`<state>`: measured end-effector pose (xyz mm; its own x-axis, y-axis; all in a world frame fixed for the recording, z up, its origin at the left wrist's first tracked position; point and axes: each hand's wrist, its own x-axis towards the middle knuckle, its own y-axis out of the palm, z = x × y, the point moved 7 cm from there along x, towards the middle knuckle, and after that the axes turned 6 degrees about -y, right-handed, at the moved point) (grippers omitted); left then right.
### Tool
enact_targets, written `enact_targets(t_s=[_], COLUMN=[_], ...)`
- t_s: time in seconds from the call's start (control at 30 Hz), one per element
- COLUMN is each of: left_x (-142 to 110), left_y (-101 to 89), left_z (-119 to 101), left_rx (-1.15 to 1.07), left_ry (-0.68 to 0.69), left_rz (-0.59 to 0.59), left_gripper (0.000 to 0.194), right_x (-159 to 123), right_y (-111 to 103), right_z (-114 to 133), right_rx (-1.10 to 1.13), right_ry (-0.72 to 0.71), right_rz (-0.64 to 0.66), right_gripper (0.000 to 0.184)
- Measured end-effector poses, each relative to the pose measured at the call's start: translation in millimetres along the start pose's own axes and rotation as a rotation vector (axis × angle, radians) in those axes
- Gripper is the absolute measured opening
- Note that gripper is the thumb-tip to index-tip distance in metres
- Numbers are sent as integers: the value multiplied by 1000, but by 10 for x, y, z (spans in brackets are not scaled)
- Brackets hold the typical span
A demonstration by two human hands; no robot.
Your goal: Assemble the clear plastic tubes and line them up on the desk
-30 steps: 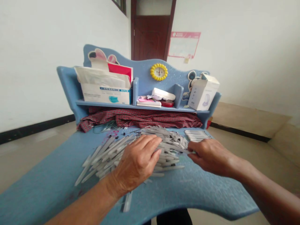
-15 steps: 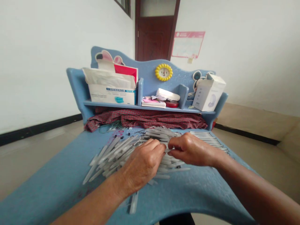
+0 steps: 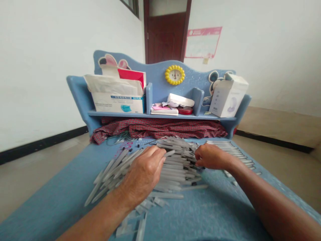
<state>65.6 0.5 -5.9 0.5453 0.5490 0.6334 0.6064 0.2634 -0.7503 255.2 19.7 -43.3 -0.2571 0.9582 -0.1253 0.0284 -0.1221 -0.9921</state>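
A big heap of translucent whitish pen barrels (image 3: 173, 170) covers the middle of the table, with small black pieces among its right-hand ends. My left hand (image 3: 146, 169) is closed over the heap, and a pale pen barrel (image 3: 170, 153) sticks out to the right from its fingers. At the right edge of the heap is my right hand (image 3: 209, 156), its fingers drawn together beside the black pieces; anything between them is hidden. Past that hand lies a neat row of pens (image 3: 233, 152), side by side.
The blue table (image 3: 62, 180) has a raised shelf (image 3: 160, 115) at the back, carrying a mask box (image 3: 117, 102), papers and a white box (image 3: 228, 97). Checked cloth (image 3: 160, 128) is bunched below. Loose clear pieces (image 3: 125, 227) lie near the front.
My hands have drawn apart: the left has moved slightly left, the right further right toward the heap's edge. A pen barrel now shows sticking out of my left hand. The view has shifted slightly.
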Motion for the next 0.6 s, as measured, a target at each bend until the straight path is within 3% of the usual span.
enact_targets(t_s=[0.23, 0.37, 0.47, 0.6], left_x=[-2, 1, 5, 18], left_y=[71, 71, 63, 47], left_z=[41, 65, 87, 115], left_rx=[33, 28, 17, 6], left_ry=[23, 17, -2, -42], left_rz=[-9, -4, 1, -1], left_gripper=[15, 17, 17, 18], right_x=[-28, -87, -141, -244], right_y=[47, 24, -131, -370], right_z=[-48, -131, -255, -498], right_rx=[140, 443, 734, 982], right_ry=[-6, -66, -105, -112], right_rz=[89, 75, -90, -443], right_gripper=[21, 14, 8, 12])
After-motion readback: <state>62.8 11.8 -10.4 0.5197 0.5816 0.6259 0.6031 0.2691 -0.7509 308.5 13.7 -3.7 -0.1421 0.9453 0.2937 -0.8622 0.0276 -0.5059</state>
